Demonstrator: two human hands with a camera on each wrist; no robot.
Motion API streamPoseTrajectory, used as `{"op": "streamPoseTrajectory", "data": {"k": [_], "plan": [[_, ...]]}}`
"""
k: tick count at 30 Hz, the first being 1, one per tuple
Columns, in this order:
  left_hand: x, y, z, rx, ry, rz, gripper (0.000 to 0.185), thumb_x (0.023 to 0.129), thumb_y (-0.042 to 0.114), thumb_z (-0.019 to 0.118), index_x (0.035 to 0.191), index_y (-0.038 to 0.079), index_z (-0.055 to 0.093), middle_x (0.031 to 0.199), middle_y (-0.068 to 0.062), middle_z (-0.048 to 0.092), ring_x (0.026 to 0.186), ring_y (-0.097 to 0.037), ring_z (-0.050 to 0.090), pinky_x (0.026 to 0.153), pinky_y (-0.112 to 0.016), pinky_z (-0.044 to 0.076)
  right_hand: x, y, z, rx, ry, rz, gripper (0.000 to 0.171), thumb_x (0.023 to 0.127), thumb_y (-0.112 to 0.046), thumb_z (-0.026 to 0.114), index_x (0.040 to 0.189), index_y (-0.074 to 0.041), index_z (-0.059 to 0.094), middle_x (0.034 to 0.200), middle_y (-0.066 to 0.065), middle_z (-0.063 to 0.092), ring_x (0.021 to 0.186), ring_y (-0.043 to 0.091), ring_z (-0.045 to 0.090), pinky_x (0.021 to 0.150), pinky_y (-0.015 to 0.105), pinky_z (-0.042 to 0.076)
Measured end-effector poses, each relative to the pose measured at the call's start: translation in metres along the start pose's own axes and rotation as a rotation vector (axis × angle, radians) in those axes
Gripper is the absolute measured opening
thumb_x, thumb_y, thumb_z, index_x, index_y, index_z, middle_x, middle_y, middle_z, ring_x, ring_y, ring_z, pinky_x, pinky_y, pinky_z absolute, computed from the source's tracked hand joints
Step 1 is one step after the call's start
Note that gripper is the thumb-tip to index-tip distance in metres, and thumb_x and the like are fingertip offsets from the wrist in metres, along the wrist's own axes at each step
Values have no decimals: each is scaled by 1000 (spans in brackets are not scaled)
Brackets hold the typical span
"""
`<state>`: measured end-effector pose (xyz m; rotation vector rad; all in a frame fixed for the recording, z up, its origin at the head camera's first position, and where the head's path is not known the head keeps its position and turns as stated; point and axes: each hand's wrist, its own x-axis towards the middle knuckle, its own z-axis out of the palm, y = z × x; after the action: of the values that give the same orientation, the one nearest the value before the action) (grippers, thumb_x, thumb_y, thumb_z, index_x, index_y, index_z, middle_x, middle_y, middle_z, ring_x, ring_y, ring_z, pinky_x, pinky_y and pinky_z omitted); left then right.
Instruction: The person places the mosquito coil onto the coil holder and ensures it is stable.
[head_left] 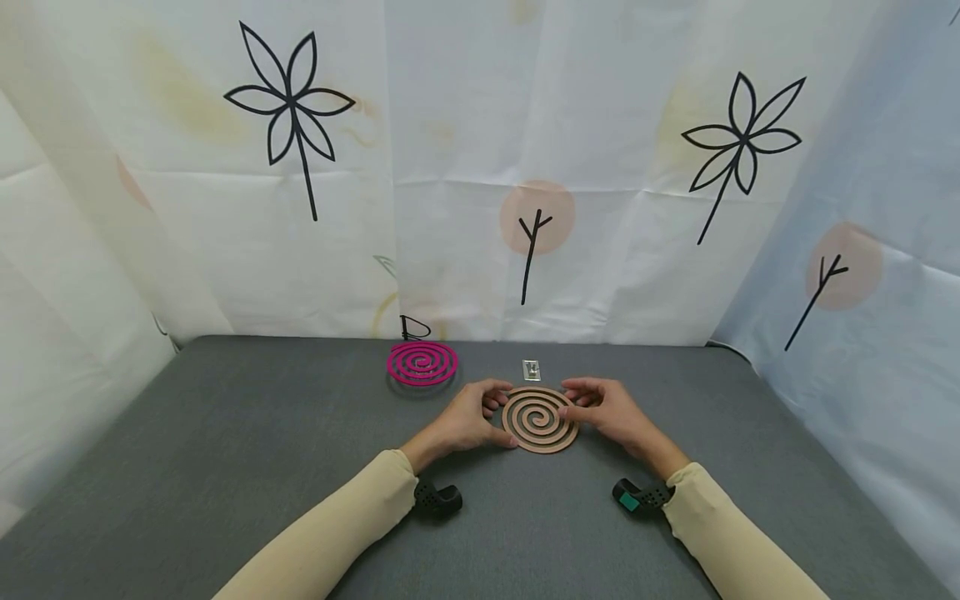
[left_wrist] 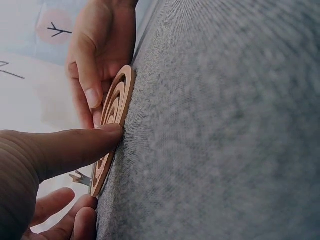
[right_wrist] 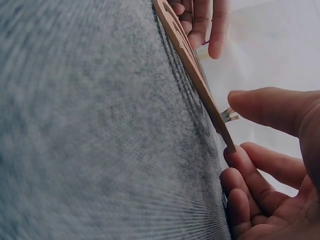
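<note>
While both cream-sleeved arms reach in from the near edge, the flat tan spiral coil (head_left: 540, 419) lies on the grey felt-covered counter (head_left: 225, 450) between the two hands, a little beyond the middle of the surface. The left hand (head_left: 468, 421) sits at the coil's left rim, its fingers curled over the far-left edge and its thumb touching the near-left rim; in the left wrist view the thumb tip (left_wrist: 107, 131) presses right against the coil's edge (left_wrist: 116, 107), where the disc meets the felt. The right hand (head_left: 607, 408) meets the coil from the other side, its fingers bent loosely at the right rim; in the right wrist view one fingertip (right_wrist: 235, 155) touches the end of the thin tan edge (right_wrist: 192, 65) while the thumb (right_wrist: 270, 107) hangs just apart from it, so this hand touches the coil more than it grips it. The coil lies flat, not lifted. Just beyond it stands a small silver metal stand (head_left: 531, 369), near but not touching. Farther left and back, well apart from the hands, a magenta spiral coil (head_left: 422, 362) rests on the counter, with a thin black wire holder (head_left: 411, 327) right behind it. White fabric printed with black flowers (head_left: 288, 108) encloses the counter on three sides.
</note>
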<state>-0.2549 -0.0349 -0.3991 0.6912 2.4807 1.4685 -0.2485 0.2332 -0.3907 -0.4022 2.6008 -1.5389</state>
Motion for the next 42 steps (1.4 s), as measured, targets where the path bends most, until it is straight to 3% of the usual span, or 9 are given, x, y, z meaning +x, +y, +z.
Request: {"op": "streamPoseTrajectory", "data": {"k": [11, 22, 31, 37, 42], "plan": [[-1, 0, 0, -3, 8, 9, 79, 71, 3, 92, 141, 2, 55, 116, -7, 60, 98, -18, 54, 89, -36, 49, 2, 3, 1, 210, 34, 5, 48, 94, 0, 70, 137, 15, 53, 114, 21, 64, 93, 8, 66, 80, 23, 55], [0, -3, -1, -51, 0, 7, 79, 73, 5, 91, 143, 3, 53, 115, -6, 61, 99, -18, 56, 89, -36, 50, 2, 3, 3, 359, 48, -2, 50, 96, 4, 65, 140, 19, 46, 121, 22, 64, 97, 8, 67, 83, 24, 57], [1, 0, -2, -188, 51, 43, 54, 89, -3, 74, 140, 1, 55, 114, -15, 63, 99, -23, 66, 79, -33, 58, 1, -2, 2, 433, 102, 29, 48, 97, 5, 63, 139, 20, 46, 108, 7, 67, 96, 7, 66, 84, 23, 56], [3, 3, 0, -378, 86, -4, 49, 90, -12, 68, 137, -1, 59, 119, -20, 62, 101, -28, 69, 74, -35, 61, 1, -5, 2, 452, 137, 62, 47, 98, 3, 65, 140, 16, 49, 106, 2, 67, 97, 7, 66, 85, 22, 56], [5, 4, 0, -486, 124, -49, 42, 90, -12, 68, 131, -3, 64, 119, -21, 66, 93, -22, 71, 75, -37, 62, 3, -5, 2, 482, 157, 70, 46, 98, 2, 64, 140, 15, 50, 108, 1, 66, 99, 7, 66, 86, 22, 56]]}}
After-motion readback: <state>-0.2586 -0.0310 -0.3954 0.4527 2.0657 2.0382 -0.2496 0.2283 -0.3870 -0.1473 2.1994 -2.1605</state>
